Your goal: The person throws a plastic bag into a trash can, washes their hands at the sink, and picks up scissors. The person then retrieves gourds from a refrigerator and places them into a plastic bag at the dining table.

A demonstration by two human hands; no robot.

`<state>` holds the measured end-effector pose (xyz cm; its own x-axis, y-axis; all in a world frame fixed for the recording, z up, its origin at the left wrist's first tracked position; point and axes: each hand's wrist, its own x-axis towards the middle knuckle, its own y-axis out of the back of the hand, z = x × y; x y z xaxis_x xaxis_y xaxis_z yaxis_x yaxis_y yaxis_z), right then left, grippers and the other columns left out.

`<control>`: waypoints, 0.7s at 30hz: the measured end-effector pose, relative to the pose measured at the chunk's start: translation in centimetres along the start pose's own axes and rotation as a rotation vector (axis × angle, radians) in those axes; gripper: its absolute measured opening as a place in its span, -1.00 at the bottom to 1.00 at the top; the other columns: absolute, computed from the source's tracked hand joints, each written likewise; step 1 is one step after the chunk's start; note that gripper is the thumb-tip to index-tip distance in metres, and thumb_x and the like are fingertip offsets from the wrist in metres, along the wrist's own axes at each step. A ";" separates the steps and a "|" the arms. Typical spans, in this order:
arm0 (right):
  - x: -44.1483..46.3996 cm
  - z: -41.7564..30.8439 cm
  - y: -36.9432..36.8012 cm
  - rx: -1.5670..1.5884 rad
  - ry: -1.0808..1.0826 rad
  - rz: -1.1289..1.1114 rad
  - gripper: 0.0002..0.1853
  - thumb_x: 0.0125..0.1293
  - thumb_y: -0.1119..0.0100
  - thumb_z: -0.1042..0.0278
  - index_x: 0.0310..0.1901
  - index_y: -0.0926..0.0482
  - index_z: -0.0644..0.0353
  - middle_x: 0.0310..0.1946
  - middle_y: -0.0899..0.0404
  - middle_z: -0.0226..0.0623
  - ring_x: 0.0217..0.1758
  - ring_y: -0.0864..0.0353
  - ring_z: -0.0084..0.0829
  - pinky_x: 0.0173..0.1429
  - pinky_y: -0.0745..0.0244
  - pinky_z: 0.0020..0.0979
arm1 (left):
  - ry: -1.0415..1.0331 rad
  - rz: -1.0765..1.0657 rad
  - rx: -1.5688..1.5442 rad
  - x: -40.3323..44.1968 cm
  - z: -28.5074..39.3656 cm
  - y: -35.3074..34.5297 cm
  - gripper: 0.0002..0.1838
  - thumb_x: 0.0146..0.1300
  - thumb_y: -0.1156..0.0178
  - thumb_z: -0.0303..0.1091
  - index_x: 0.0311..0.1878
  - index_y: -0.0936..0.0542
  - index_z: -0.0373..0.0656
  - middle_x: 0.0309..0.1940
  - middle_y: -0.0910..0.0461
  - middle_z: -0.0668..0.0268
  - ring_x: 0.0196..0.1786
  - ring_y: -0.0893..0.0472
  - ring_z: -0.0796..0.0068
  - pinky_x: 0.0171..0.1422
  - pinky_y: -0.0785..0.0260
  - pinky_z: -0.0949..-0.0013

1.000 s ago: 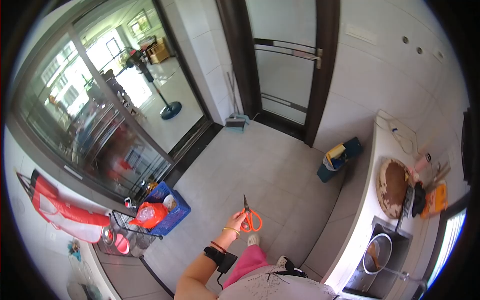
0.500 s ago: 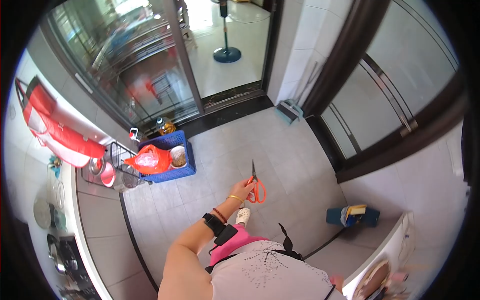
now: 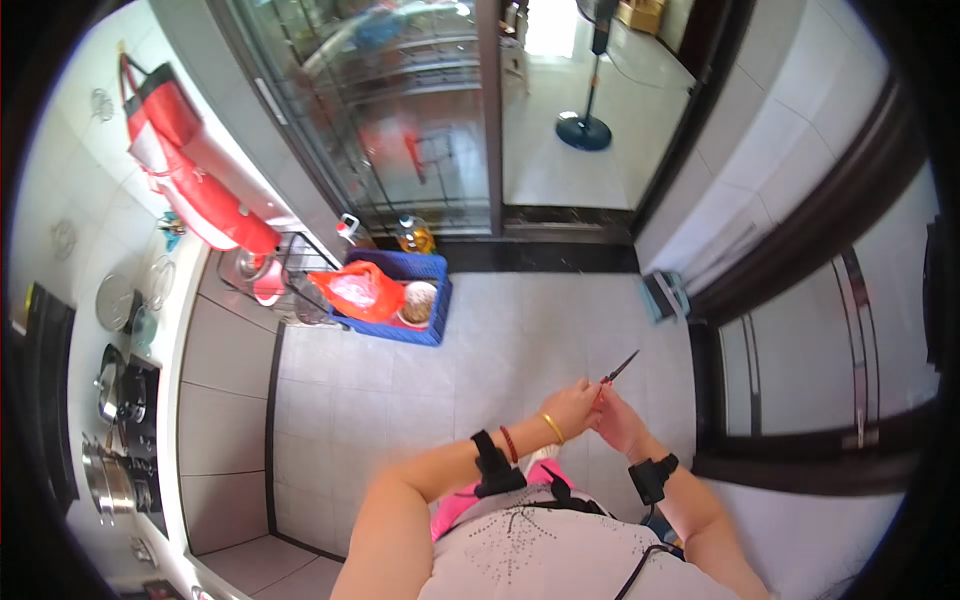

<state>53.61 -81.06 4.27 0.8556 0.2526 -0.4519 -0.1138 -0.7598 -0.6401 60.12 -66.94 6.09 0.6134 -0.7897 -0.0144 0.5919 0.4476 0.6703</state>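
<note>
A pair of scissors (image 3: 622,366) points its dark blades up and to the right, away from me. My left hand (image 3: 573,407), with a gold bangle and red beads at the wrist, is closed around the handles. From the right, my right hand (image 3: 621,425) meets it with fingers closed at the same handles. Most of the orange handles are hidden behind the fingers of both hands.
To the left on the floor, a blue crate (image 3: 390,329) holds a red plastic bag (image 3: 362,290) and a tub (image 3: 418,302). An oil bottle (image 3: 415,236) stands behind it. A dustpan (image 3: 664,297) is by the right wall. The counter (image 3: 180,400) runs along the left.
My right hand has come into view and joined my left hand at the scissors. The blades have swung from pointing up to pointing up-right. The view has turned left.
</note>
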 end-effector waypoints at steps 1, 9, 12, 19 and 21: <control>1.2 -0.2 -0.5 0.102 -0.011 -0.006 -0.62 0.29 0.23 0.01 -0.04 -0.35 0.08 -0.09 -0.42 -0.38 -0.05 -0.41 -0.52 -0.02 -0.33 -0.44 | 0.018 0.033 0.032 0.1 -0.8 0.1 -0.57 -0.02 -0.16 -0.13 -0.11 -0.36 -0.14 -0.24 -0.41 0.16 -0.30 -0.48 0.10 -0.20 -0.35 0.19; 9.3 -3.8 -2.0 -0.176 -0.283 0.051 -0.73 0.24 0.15 0.25 -0.09 -0.38 0.16 -0.23 -0.45 -0.33 -0.25 -0.47 -0.49 -0.19 -0.42 -0.40 | 0.039 -0.009 -0.162 0.1 -7.0 3.8 -0.53 -0.02 -0.18 -0.14 -0.05 -0.36 -0.13 -0.20 -0.39 0.18 -0.29 -0.50 0.25 -0.21 -0.38 0.26; 12.9 -4.0 -1.0 -0.396 -0.171 0.265 -0.74 0.19 0.09 0.31 -0.10 -0.39 0.21 -0.29 -0.46 -0.35 -0.47 -0.44 -0.54 -0.32 -0.42 -0.50 | 0.191 0.227 -0.239 -1.4 -14.7 7.1 -0.52 0.00 -0.17 -0.19 0.00 -0.36 -0.16 -0.11 -0.37 0.11 -0.13 -0.43 0.20 -0.02 -0.29 0.26; 21.7 -4.9 -0.3 -0.605 -0.405 0.492 -0.77 0.14 0.01 0.32 -0.20 -0.41 0.23 -0.44 -0.39 -0.40 -0.53 -0.42 -0.57 -0.43 -0.38 -0.54 | 0.734 0.358 0.224 -6.8 -37.1 19.3 -0.33 -0.11 -0.26 -0.21 0.11 -0.25 -0.13 0.13 -0.15 0.01 0.10 -0.26 -0.01 0.13 -0.20 0.18; 23.7 -4.8 -0.9 -0.636 -0.475 0.577 -0.79 0.12 -0.02 0.31 -0.24 -0.42 0.21 -0.48 -0.36 -0.43 -0.56 -0.41 -0.57 -0.52 -0.33 -0.55 | 0.808 0.342 0.213 -7.4 -41.8 21.7 -0.29 -0.11 -0.26 -0.22 0.15 -0.20 -0.09 0.17 -0.09 0.04 0.09 -0.27 0.01 0.12 -0.22 0.18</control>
<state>76.43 -77.29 -2.89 0.4464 -0.1498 -0.8822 -0.0382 -0.9882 0.1485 90.23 -33.85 -10.29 0.9660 -0.0559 -0.2523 0.2497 0.4533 0.8557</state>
